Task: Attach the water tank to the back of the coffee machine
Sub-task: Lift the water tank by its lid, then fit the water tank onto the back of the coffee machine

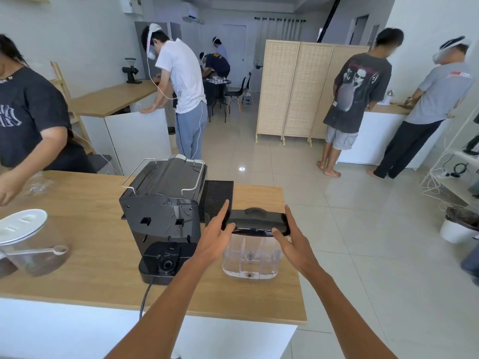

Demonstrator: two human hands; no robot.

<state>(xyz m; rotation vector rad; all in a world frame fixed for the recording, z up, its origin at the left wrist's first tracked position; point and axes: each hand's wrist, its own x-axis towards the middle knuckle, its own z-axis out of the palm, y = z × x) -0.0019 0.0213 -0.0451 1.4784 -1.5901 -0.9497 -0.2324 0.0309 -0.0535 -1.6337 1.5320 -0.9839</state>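
Note:
The black coffee machine (160, 208) stands on the wooden counter (90, 286) with its back side facing me. Its rear base dock (166, 260) sticks out toward me. To its right, the clear water tank (250, 257) with a black lid (256, 218) stands upright on the counter, apart from the machine. My left hand (215, 237) grips the lid's left end, thumb on its front edge and index finger up its side. My right hand (295, 239) holds the right end the same way.
A clear jar with a white lid (23, 224) and a plastic spoon (39, 251) sit at the left. A black mat (219, 195) lies behind the tank. The machine's power cord (146, 294) hangs over the near edge. A person (26, 120) leans over the counter's far left.

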